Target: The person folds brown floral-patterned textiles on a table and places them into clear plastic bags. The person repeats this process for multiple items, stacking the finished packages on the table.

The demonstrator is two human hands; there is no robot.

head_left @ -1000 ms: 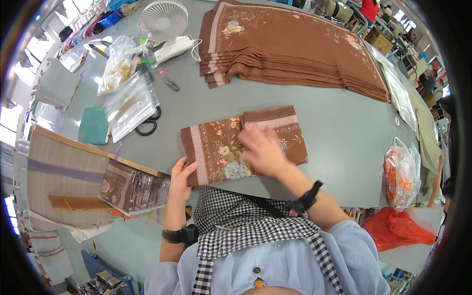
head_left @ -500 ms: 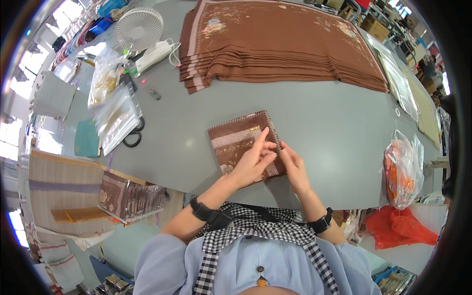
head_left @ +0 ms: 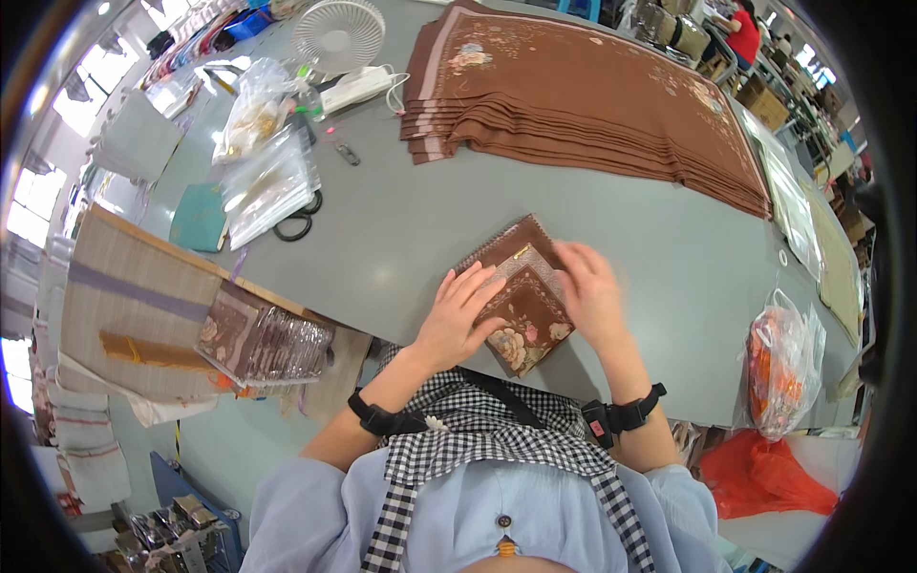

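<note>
A brown folded cloth point(head_left: 531, 328) with a floral print, a pale patterned border and a zigzag-looking edge lies on the grey table in front of me, turned cornerwise. My left hand point(head_left: 457, 315) rests on its left side, fingers stretched out and slightly apart. At the right side of the cloth is my right hand point(head_left: 590, 291), a little blurred, with fingers extended and loosely bent near the edge. Neither hand grips the cloth visibly. Near the upper corner sits a small gold-coloured tag point(head_left: 522, 252). Beyond lies a neat stack of larger brown floral cloths point(head_left: 573, 115).
Clear plastic bags point(head_left: 272, 191), black scissors point(head_left: 298, 222), a teal pouch point(head_left: 198, 218) and a white fan point(head_left: 339, 36) are at the left. A bag with orange contents point(head_left: 776, 368) lies right. Packed brown cloths point(head_left: 263, 334) stand on a lower-left shelf.
The folded cloth has turned, so its floral corner now shows toward me. My left hand has moved off its middle to the left side; my right hand has risen along the right side. The view has shifted.
</note>
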